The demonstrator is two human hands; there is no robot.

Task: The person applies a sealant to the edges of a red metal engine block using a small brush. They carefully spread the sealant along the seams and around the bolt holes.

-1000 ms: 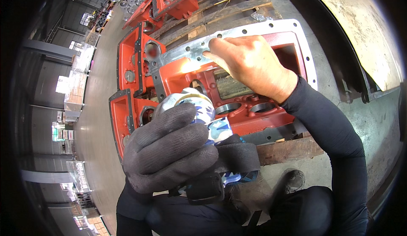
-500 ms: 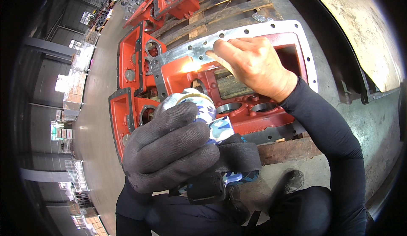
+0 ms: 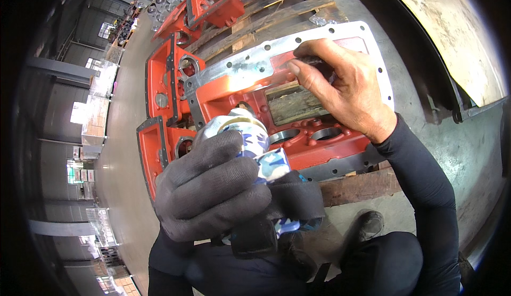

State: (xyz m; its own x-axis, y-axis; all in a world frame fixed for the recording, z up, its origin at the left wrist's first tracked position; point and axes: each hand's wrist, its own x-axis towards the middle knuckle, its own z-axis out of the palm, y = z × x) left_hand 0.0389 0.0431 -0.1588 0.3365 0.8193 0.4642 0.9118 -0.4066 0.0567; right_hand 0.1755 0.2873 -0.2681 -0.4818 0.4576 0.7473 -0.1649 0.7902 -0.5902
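My left hand [image 3: 210, 189], in a dark grey knit glove, is closed round a blue-and-white camouflage headlamp [image 3: 255, 136] with a black strap [image 3: 298, 197]. A bright patch of light falls on the red casting [image 3: 229, 91] beyond it. That casting is a large housing with a bare metal flange, bolt holes, round bores and a rectangular opening. My right hand [image 3: 343, 85], bare below a black sleeve, hovers over the casting's far right part. Its thumb and forefinger are curved and apart, with nothing seen between them; the other fingers are partly hidden.
The casting rests on a wooden pallet [image 3: 356, 189]. More red housings [image 3: 159, 83] stand to its left and at the far side. A dark metal structure with a pale panel [image 3: 452, 24] borders the right. Shelving and crates [image 3: 96, 120] line the far left of the concrete floor.
My right hand has moved right and slightly nearer, off the flange, and its thumb and forefinger have spread apart. My left hand holds the headlamp almost as before.
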